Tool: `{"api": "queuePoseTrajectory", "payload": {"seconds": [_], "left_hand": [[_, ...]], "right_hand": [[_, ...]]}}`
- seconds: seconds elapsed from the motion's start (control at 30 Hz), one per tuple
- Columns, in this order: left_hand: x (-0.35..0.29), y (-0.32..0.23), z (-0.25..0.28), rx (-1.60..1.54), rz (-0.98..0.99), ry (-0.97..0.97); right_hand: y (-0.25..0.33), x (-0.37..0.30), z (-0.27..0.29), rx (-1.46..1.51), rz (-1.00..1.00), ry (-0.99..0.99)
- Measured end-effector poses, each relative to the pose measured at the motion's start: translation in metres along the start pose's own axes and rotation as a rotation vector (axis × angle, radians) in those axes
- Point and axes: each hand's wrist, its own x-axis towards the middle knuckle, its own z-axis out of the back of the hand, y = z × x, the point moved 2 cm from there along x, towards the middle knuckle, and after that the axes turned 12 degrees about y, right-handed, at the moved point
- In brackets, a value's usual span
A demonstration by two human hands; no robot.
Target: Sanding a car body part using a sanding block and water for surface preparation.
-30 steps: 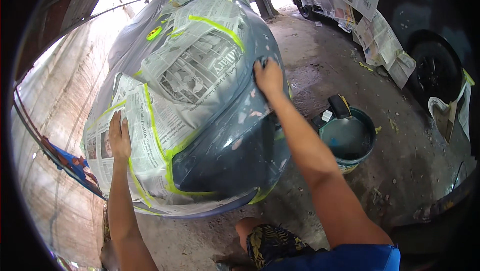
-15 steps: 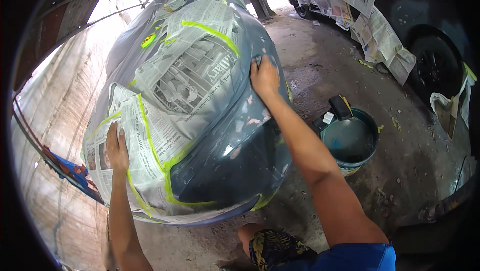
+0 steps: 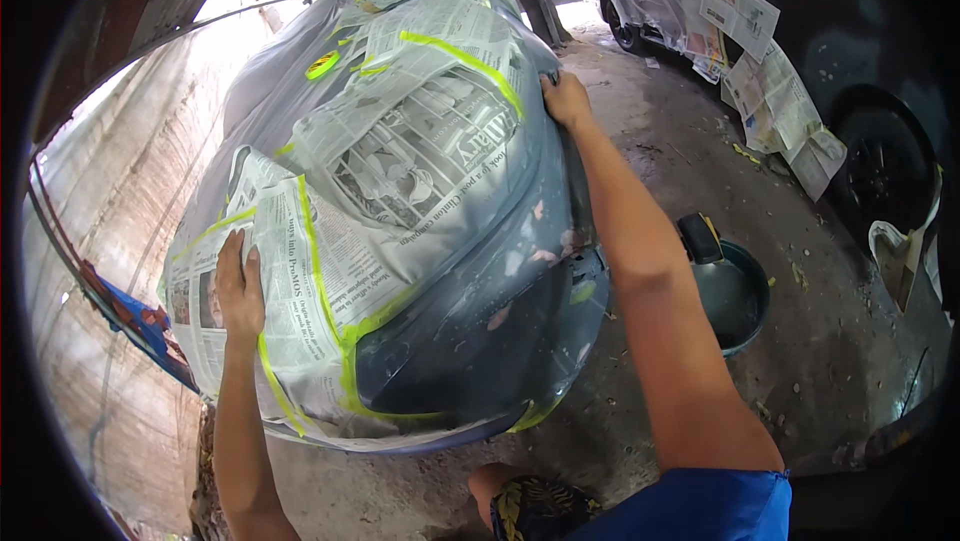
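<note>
Item: grey car body [image 3: 470, 361], centre of the frame, masked with newspaper [image 3: 400, 171] edged in yellow-green tape [image 3: 345, 341]. Your left hand [image 3: 240, 286], lower left, lay flat and open on the newspaper, fingers spread slightly, holding nothing. Your right hand [image 3: 567, 101], upper centre, pressed open-palmed on the body's right edge beside the paper. Dark round basin [image 3: 735, 296] stood on the concrete floor [image 3: 700, 141], right of centre, near your right forearm. A second dark car [image 3: 880, 141] with newspaper sheets occupied the upper right.
</note>
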Motion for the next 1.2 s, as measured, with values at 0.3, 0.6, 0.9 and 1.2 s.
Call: {"api": "queuePoseTrajectory", "payload": {"seconds": [0.3, 0.6, 0.9, 1.2], "left_hand": [[-0.002, 0.0, -0.001, 0.063, 0.001, 0.004], [-0.007, -0.004, 0.001, 0.054, -0.021, -0.007], [-0.007, -0.001, 0.001, 0.044, -0.017, -0.026], [-0.004, 0.001, 0.0, 0.028, -0.047, -0.031]], "right_hand": [[0.077, -0.176, 0.013, -0.076, -0.195, -0.084], [0.07, -0.226, 0.044, 0.149, -0.153, 0.351], [0.074, -0.214, 0.048, -0.093, 0.218, -0.13], [0.113, -0.288, 0.032, -0.261, 0.328, 0.08]]}}
